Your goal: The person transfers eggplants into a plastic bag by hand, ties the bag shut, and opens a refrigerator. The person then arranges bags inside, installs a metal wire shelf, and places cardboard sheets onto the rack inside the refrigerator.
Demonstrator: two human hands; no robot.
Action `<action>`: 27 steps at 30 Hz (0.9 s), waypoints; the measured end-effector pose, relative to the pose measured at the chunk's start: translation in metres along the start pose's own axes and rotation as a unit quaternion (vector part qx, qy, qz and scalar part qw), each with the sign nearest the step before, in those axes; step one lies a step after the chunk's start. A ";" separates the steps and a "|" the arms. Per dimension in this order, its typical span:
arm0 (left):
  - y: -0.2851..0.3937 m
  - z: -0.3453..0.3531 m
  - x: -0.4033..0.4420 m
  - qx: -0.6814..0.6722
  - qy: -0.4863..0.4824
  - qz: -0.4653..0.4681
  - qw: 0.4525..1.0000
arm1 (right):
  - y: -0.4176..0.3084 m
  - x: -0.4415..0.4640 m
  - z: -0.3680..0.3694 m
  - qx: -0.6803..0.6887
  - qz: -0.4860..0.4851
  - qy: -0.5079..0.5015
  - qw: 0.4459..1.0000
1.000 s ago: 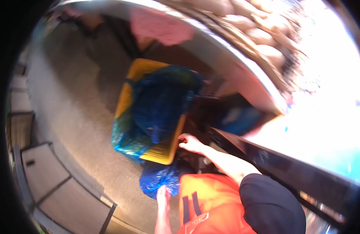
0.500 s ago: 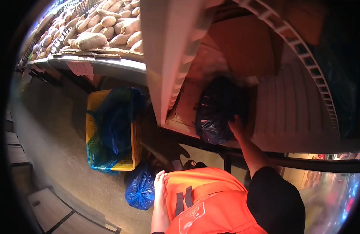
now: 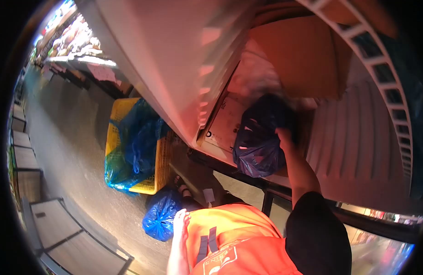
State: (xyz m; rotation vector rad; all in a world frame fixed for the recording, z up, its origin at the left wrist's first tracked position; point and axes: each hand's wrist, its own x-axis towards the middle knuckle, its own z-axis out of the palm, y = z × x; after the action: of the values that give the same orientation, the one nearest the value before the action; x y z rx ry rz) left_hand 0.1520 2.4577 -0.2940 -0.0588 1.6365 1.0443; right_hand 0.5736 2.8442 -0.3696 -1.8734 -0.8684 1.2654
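A dark, filled plastic bag (image 3: 262,142) rests on a shelf (image 3: 220,123) under reddish light, close to its front edge. My right hand (image 3: 285,138) is closed on the bag's right side, with the fingertips partly hidden in its folds. Down by the orange apron (image 3: 234,229), my left hand (image 3: 181,221) has its fingers loosely extended and holds nothing. Just beyond that hand, a knotted blue plastic bag (image 3: 163,217) sits on the floor.
A yellow crate (image 3: 162,172) lined with blue plastic stands on the floor to the left. Cardboard (image 3: 307,55) lies deeper in the shelf. A white panel (image 3: 161,59) flanks the opening. Root vegetables (image 3: 76,36) fill a far display; grey-topped boxes (image 3: 85,247) line the lower left.
My view has turned and shifted, so the white panel now covers more of the vegetable display. My right hand stays on the dark bag, and my left hand remains by the apron.
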 end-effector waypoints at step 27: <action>-0.008 0.108 -0.001 0.091 -0.223 -0.081 0.967 | -0.130 -0.153 -0.008 0.321 0.227 -0.101 0.914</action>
State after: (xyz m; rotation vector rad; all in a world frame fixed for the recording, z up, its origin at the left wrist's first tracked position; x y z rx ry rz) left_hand 0.2395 2.5224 -0.2950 0.1532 1.2844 0.7146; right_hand 0.5178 2.7842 -0.1861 -1.4502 -0.0523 1.7831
